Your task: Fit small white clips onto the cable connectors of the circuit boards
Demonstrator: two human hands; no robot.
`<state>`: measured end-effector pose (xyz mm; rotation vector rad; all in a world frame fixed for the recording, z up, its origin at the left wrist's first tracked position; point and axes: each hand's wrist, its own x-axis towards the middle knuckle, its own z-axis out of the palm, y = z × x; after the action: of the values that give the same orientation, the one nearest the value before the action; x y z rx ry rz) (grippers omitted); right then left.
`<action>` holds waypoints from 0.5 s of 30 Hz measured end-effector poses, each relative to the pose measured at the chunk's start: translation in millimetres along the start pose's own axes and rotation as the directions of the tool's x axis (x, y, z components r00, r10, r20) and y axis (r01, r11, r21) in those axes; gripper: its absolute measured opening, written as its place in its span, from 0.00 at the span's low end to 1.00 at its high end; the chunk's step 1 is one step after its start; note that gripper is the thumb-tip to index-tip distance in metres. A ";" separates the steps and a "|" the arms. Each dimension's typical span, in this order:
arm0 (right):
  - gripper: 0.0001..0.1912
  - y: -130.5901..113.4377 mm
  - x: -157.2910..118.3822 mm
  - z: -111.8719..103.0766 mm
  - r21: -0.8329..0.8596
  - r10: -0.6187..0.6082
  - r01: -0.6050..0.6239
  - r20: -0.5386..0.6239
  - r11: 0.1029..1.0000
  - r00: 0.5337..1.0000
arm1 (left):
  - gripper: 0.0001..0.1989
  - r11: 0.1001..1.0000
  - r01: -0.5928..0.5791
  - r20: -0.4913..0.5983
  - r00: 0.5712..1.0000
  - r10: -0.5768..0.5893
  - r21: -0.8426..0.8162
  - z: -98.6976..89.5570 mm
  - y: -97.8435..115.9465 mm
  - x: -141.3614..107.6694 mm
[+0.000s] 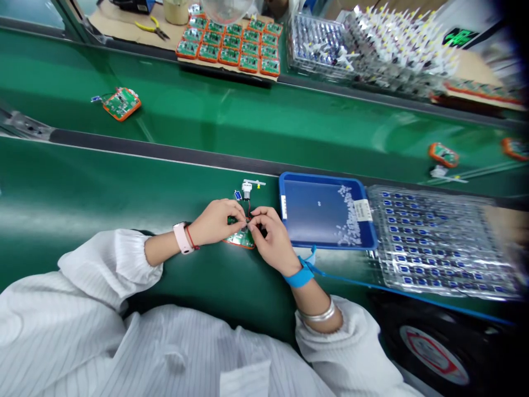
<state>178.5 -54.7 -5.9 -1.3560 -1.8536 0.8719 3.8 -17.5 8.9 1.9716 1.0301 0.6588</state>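
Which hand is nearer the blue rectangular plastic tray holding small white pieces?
Right. The right hand is just beside the tray's left edge; the left hand is farther away, on the right hand's far side from the tray.

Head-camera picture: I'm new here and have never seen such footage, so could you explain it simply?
There is no machine: these are a person's bare left hand and right hand, seen from one camera worn on that person's head. On the green worktop, both hands' fingers meet over a green circuit board with an orange edge; what they pinch is too small to make out. Just beyond lies a white plastic part. To the right are a blue tray holding small white pieces, then clear plastic trays with blue parts. Yellow-handled pliers lie farther back.
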 end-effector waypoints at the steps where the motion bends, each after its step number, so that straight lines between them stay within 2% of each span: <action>1: 0.06 0.9 0.6 -0.1 0.000 0.011 -0.011 0.001 1.000 1.000 | 0.05 1.000 0.019 0.008 1.000 -0.019 0.002 -0.2 0.7 1.9; 6: 0.06 -2.1 0.9 5.3 -0.042 0.027 -0.026 0.008 0.999 1.000 | 0.06 0.997 0.046 0.094 0.994 -0.051 0.060 -3.8 3.5 10.2; 9: 0.06 -11.2 0.9 1.8 -0.097 -0.032 0.029 -0.024 0.995 0.999 | 0.03 0.997 0.011 0.094 0.995 -0.018 0.070 -5.7 0.5 8.6; 11: 0.06 -11.5 3.7 -14.4 -0.148 -0.111 0.101 -0.058 0.984 0.992 | 0.02 0.994 -0.031 0.067 0.997 0.025 0.104 -6.1 -3.8 5.7; 13: 0.06 0.5 8.3 -43.4 -0.217 -0.163 0.131 -0.139 0.967 0.977 | 0.05 0.982 -0.095 0.057 0.995 0.087 0.161 -6.0 -8.6 3.2; 14: 0.07 11.7 10.5 -60.9 -0.255 -0.162 0.104 -0.216 0.961 0.963 | 0.05 0.975 -0.131 0.066 0.991 0.121 0.180 -6.0 -10.7 2.5; 15: 0.06 25.7 12.3 -78.5 -0.287 -0.119 0.020 -0.331 0.958 0.936 | 0.06 0.969 -0.162 0.080 0.986 0.149 0.188 -5.9 -12.3 2.1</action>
<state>253.6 -26.9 17.8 -1.4913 -1.7764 0.3115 -4.6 -9.0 2.0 2.2467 0.9364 0.5922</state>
